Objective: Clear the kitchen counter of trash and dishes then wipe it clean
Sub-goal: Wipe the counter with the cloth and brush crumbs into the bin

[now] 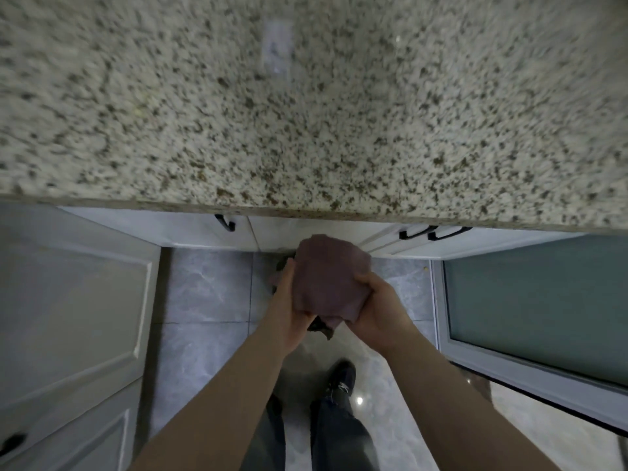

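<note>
I hold the soft, limp, dusty-pink cloth (328,280) bunched between my left hand (289,302) and right hand (375,305), both closed on its sides, below the speckled granite counter (306,113) edge; it looks light, best gripped in a wad.

The speckled granite counter (306,113) is smeared by motion blur and runs off the top, left and right edges; a pale rectangular patch (277,45) on it is too blurred to identify. The bunched mauve cloth (328,280) hides the left hand's (289,307) fingers and most of the right hand's (377,311) palm. A dark object (316,323) under the cloth cannot be made out. One black shoe (341,375) shows; the other foot is hidden behind the left forearm.
</note>
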